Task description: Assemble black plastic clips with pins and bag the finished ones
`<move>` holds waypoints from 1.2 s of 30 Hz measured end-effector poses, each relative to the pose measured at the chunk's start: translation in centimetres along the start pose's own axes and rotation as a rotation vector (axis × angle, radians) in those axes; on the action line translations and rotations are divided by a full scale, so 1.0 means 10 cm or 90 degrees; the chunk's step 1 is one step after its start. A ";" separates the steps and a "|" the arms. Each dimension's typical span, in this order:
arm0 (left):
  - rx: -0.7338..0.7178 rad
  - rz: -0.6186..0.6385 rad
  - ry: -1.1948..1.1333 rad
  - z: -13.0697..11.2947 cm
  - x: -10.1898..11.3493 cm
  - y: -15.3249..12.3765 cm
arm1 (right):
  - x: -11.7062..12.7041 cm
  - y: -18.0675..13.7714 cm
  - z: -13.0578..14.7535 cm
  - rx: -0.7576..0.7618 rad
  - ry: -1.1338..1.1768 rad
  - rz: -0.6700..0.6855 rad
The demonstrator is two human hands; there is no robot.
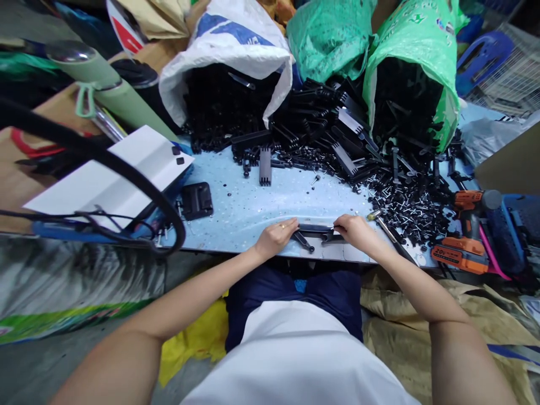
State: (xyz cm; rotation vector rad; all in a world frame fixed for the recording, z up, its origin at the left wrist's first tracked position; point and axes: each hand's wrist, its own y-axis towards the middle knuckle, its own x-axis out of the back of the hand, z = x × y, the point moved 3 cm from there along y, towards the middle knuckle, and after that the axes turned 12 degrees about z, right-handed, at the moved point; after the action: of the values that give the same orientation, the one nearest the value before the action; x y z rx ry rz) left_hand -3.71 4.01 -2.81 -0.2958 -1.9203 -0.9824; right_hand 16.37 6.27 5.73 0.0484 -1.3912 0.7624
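Near the front edge of the blue table, a long black plastic part (315, 228) lies between my hands. My left hand (276, 237) pinches its left end, with thumb and fingers pressed together. At the other end, my right hand (355, 230) is closed with its fingertips on the part; whether they also hold something small cannot be made out. A short black arm piece (304, 242) with a rounded tip slants out below the part beside my left hand. Another small dark piece (329, 238) shows near my right fingers.
A hammer (390, 233) lies right of my right hand, beside a heap of small pins (407, 208). An orange cordless drill (464, 228) stands at the right edge. White (223, 50) and green (415, 34) sacks spill black parts behind. A black cable (126, 174) arches at left.
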 end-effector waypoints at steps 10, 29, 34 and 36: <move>-0.014 0.183 0.040 -0.31 -0.08 0.20 | -0.19 0.12 -0.11 0.086 -0.048 0.010; 0.101 0.354 0.005 -0.49 -0.34 0.54 | -0.68 0.06 -0.59 0.367 -0.160 -0.124; 0.069 0.351 0.077 -0.49 -0.27 0.48 | -0.55 -0.01 -0.64 0.249 -0.219 -0.105; 0.075 0.342 0.108 -0.44 -0.24 0.45 | -0.52 -0.06 -0.65 0.156 -0.248 -0.111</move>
State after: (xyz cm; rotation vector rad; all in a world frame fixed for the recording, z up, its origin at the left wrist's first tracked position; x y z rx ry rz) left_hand 2.90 4.12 -1.41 -0.6010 -1.6119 -0.5174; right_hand 22.32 6.47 -0.11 0.5261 -1.6276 0.8002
